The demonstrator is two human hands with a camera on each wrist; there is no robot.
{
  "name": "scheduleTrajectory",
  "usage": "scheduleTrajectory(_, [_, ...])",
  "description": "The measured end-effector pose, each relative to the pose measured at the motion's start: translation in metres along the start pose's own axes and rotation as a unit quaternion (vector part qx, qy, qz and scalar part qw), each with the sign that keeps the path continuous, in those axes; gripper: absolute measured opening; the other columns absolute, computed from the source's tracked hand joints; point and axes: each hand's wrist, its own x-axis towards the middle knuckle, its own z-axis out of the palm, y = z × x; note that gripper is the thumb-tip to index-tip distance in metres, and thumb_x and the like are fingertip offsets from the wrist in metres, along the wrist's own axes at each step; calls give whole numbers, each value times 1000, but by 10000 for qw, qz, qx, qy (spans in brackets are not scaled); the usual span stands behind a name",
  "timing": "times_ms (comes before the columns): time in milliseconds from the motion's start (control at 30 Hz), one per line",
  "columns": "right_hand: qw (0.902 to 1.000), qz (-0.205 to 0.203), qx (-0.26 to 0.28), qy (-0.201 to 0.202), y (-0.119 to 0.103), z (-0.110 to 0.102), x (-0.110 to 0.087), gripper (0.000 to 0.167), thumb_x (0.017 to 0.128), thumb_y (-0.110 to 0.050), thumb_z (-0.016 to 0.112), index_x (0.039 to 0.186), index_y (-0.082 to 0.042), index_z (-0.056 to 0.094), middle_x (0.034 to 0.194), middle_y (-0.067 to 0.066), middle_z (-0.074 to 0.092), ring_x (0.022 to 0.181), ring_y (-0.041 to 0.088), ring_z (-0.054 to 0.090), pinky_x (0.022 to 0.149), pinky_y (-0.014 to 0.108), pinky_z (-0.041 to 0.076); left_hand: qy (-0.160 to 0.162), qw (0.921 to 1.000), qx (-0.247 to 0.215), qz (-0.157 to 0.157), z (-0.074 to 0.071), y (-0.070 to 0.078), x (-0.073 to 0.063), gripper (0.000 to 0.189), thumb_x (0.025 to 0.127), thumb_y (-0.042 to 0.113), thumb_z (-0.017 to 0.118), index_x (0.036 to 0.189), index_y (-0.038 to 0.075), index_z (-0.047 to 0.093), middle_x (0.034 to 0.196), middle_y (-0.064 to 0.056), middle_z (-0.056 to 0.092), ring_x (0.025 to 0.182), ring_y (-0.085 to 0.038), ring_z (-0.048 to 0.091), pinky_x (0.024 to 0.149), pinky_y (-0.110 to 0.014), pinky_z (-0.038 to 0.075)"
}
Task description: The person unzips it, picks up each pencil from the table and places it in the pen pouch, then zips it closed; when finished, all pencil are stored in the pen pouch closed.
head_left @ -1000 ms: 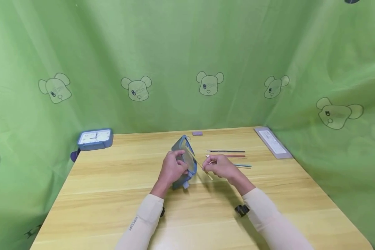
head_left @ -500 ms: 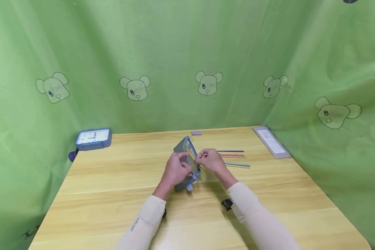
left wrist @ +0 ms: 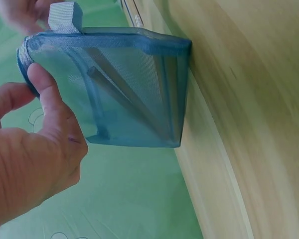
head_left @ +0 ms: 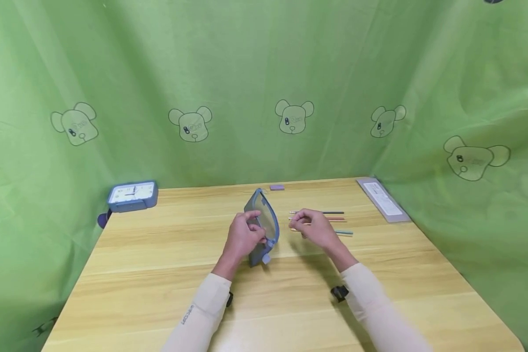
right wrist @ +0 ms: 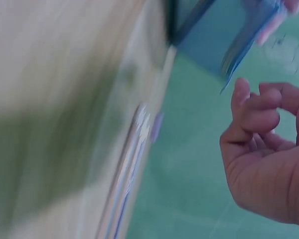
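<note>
A blue mesh pencil case [head_left: 270, 220] stands on edge above the middle of the table, its zipped mouth spread apart towards the right. My left hand [head_left: 243, 234] pinches its rim between thumb and fingers. Through the mesh, in the left wrist view, dark pencil-like sticks [left wrist: 128, 104] lean inside the case. My right hand [head_left: 314, 229] hovers just right of the case with its fingers loosely curled and nothing visible in them. Below and beyond it lie a black pencil [head_left: 334, 212], red pencils [head_left: 335, 219] and teal pencils [head_left: 345, 232], partly hidden by the hand.
A blue clock [head_left: 134, 194] sits at the table's back left corner. Near the back edge lies a small purple block [head_left: 277, 187], perhaps an eraser. A flat grey package [head_left: 384, 200] with a white label lies at the back right. Green curtain [head_left: 242, 161] surrounds the table.
The yellow pencil that my right hand held at the case's mouth is out of that hand; it went in at the mouth. My right hand has drawn back rightwards; the left keeps its hold.
</note>
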Motion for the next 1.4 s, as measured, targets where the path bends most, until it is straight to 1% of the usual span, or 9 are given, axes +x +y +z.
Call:
scheduleTrajectory(167, [9994, 318, 46, -152, 44, -44, 1, 32, 100, -18, 77, 121, 3, 68, 109, 20, 76, 71, 14, 63, 57, 22, 55, -33, 9999, 111, 8, 2, 0, 0, 58, 88, -12, 69, 145, -4, 61, 122, -17, 52, 72, -10, 60, 72, -28, 71])
scheduleTrajectory(300, [9989, 465, 12, -97, 77, -76, 0, 37, 100, -13, 75, 129, 7, 63, 120, 25, 76, 83, 14, 70, 68, 25, 63, -85, 9998, 200, 10, 2, -1, -1, 60, 88, -12, 68, 146, -4, 60, 124, -19, 52, 73, -10, 60, 76, -34, 72])
scheduleTrajectory(533, [9959, 599, -674, -26, 113, -98, 0, 39, 97, -5, 74, 132, 7, 61, 130, 27, 72, 90, 16, 71, 71, 25, 65, -96, 9994, 338, 4, 2, -3, -2, 61, 87, -12, 67, 146, -2, 61, 122, -18, 51, 70, -10, 60, 80, -42, 72])
scheduleTrajectory(733, [9908, 367, -1303, 76, 117, -99, 2, 33, 94, -4, 76, 125, 4, 66, 120, 22, 75, 91, 20, 69, 67, 24, 61, -133, 9990, 414, 131, 2, -5, -2, 61, 86, -12, 66, 146, -3, 61, 131, -21, 52, 69, -9, 61, 73, -33, 72])
scheduleTrajectory(800, [9881, 245, -1515, 94, 115, -99, 2, 31, 93, -5, 78, 122, 3, 67, 115, 21, 76, 96, 24, 70, 72, 26, 60, -134, 9988, 448, 174, 2, -6, -2, 60, 85, -12, 65, 145, -3, 62, 135, -21, 52, 69, -9, 61, 71, -31, 71])
scheduleTrajectory(967, [9822, -20, -1878, 37, 113, -96, 4, 30, 91, -4, 80, 118, 1, 69, 111, 18, 76, 110, 38, 69, 97, 49, 60, -152, 9984, 485, 227, 2, -8, -1, 59, 86, -10, 66, 145, -4, 61, 137, -24, 52, 68, -9, 61, 69, -27, 70])
scheduleTrajectory(1100, [9794, -153, -2015, -12, 110, -93, 6, 30, 90, -3, 80, 118, 0, 69, 112, 19, 76, 114, 43, 68, 104, 63, 56, -171, 9984, 496, 217, 2, -9, 0, 59, 87, -10, 66, 146, -4, 61, 138, -25, 52, 68, -8, 60, 68, -25, 69])
scheduleTrajectory(1233, [9756, -199, -2189, -24, 110, -93, 8, 28, 91, -3, 79, 116, -1, 69, 111, 17, 76, 112, 41, 68, 101, 60, 57, -172, 9982, 542, 203, 2, -9, 0, 59, 87, -10, 67, 145, -3, 61, 137, -23, 52, 67, -8, 61, 67, -25, 69])
scheduleTrajectory(1400, [9699, -134, -2417, -270, 111, -93, 9, 18, 91, -4, 78, 105, -5, 68, 99, 9, 70, 94, 26, 64, 85, 40, 56, -159, 9983, 539, 164, 2, -8, 0, 59, 87, -10, 67, 145, -2, 62, 136, -21, 52, 67, -9, 62, 67, -25, 69])
